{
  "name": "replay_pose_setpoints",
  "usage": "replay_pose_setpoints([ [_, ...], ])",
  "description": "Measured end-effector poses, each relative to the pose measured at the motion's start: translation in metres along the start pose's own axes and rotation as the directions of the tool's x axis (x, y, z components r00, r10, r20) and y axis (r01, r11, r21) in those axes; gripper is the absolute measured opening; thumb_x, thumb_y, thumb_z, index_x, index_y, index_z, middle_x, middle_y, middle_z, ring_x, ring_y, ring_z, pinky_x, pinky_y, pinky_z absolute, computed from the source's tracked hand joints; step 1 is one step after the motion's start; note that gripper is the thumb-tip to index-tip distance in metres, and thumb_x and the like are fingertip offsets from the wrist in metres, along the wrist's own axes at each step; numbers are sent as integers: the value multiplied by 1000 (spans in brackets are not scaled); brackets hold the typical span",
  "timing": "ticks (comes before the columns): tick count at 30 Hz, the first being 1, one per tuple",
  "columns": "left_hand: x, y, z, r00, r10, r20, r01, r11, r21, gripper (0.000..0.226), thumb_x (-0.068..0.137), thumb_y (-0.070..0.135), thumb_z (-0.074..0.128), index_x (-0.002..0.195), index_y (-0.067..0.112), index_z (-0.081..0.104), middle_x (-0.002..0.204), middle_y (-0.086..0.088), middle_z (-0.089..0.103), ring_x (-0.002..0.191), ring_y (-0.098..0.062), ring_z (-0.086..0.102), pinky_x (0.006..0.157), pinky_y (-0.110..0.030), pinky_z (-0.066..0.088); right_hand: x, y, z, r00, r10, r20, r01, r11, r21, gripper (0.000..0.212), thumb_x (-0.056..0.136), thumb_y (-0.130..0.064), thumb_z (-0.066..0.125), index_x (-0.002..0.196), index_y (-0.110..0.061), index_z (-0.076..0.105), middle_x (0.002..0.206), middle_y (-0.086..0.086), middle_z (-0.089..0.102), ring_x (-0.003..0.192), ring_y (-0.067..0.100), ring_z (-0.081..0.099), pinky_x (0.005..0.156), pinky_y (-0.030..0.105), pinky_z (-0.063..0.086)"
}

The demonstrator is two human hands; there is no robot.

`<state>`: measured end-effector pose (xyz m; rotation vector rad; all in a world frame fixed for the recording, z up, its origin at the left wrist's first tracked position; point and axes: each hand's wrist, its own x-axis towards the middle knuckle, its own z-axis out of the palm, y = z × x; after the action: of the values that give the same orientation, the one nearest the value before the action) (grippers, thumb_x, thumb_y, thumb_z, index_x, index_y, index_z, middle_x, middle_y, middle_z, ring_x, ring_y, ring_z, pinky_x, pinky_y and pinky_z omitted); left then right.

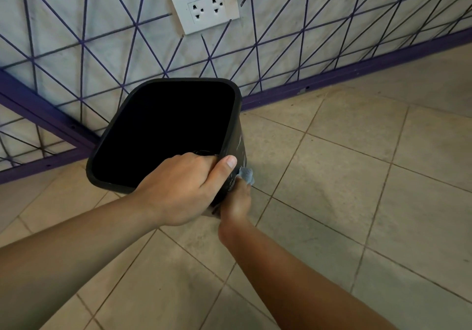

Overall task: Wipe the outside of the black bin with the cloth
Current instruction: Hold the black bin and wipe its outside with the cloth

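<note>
- Above the tiled floor (344, 202), close to the patterned wall (76, 36) and below the white socket (205, 5), the black bin (163, 130) is held tilted, its open mouth turned up toward the camera; whether its base touches the floor cannot be told.
- The near rim of the bin is gripped by the left hand (178, 189): the thumb is laid along the outside corner and the other fingers are curled over the edge into the opening.
- The cloth (247, 175), a small grey-blue wad, is pressed against the bin's right outer wall by the right hand (236, 202); its fingers are closed on the cloth, though most of them are hidden behind the bin.
- Pale streaks are seen on that right wall above the cloth, so this side is judged not yet clean.
- The step is done well if the cloth is drawn in long, overlapping strokes from rim to base, with flat, even pressure rather than a fingertip dab.
- The push of the wiping hand is best countered by a firm hold at the rim, so that the bin is not slid or twisted away.
- More of the cloth should be spread open; bunched as it is, only a narrow strip is likely covered at each pass.
- The bin should be turned a side at a time, so that the walls facing the patterned wall, unseen here, are not missed.
- The rim's outer lip and the corners deserve a separate pass.
</note>
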<state>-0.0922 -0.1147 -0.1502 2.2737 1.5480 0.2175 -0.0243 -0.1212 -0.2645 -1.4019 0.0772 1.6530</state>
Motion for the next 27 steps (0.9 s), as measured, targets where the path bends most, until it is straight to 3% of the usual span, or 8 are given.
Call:
replay_pose_setpoints([
  [8, 0, 1, 0, 1000, -7, 7, 6, 1000, 13, 58, 100, 58, 22, 64, 27, 55, 53, 3, 58, 56, -6, 61, 51, -23, 37, 1, 18, -1, 998, -68, 14, 68, 996, -50, 59, 116, -44, 33, 169, -21, 40, 172, 10, 46, 163, 33, 37, 133, 60, 34],
  [13, 1, 0, 0, 1000, -3, -12, 3, 1000, -1, 56, 101, 56, 25, 61, 27, 52, 51, 4, 56, 55, -6, 59, 50, -23, 34, 7, 10, -1, 1000, -2, 24, 3, 1000, -25, 60, 115, -46, 37, 170, -20, 39, 176, 10, 40, 165, 30, 34, 134, 56, 35],
  [16, 1, -1, 0, 1000, 11, -13, -11, 1000, 1, 55, 102, 56, 26, 59, 30, 49, 63, 21, 61, 58, -1, 60, 50, -21, 31, -5, 14, 2, 999, -25, 41, 26, 999, -20, 61, 115, -50, 35, 169, -22, 41, 177, 7, 38, 168, 26, 29, 136, 57, 30],
  [20, 1, 0, 0, 1000, 15, -15, -15, 1000, 1, 56, 101, 56, 26, 59, 27, 50, 49, 5, 52, 53, -6, 57, 49, -20, 30, 0, 10, -2, 1000, -3, -11, 3, 1000, -9, 60, 117, -46, 35, 170, -18, 39, 174, 13, 41, 164, 32, 36, 133, 56, 35],
  [22, 1, 0, 0, 1000, 8, -11, -8, 1000, -7, 56, 102, 55, 26, 59, 27, 49, 49, 6, 52, 54, -6, 58, 50, -22, 31, -1, 9, 0, 999, 49, -21, -48, 999, 11, 59, 116, -46, 37, 167, -17, 44, 171, 12, 45, 159, 33, 42, 130, 54, 42],
  [25, 1, -1, -1, 1000, 10, -13, -10, 1000, -10, 55, 102, 55, 26, 58, 29, 47, 54, 14, 57, 55, -4, 58, 50, -22, 30, -4, 11, 2, 1000, 4, -6, -4, 1000, -24, 59, 116, -46, 34, 168, -20, 43, 171, 10, 46, 163, 31, 36, 133, 56, 36],
  [27, 1, 0, -1, 1000, 13, -19, -13, 1000, 1, 55, 101, 56, 26, 59, 28, 48, 51, 7, 54, 54, -6, 58, 49, -22, 30, -2, 10, -2, 1000, -20, -5, 20, 999, -49, 57, 117, -44, 32, 169, -19, 41, 170, 13, 46, 162, 33, 37, 132, 57, 36],
])
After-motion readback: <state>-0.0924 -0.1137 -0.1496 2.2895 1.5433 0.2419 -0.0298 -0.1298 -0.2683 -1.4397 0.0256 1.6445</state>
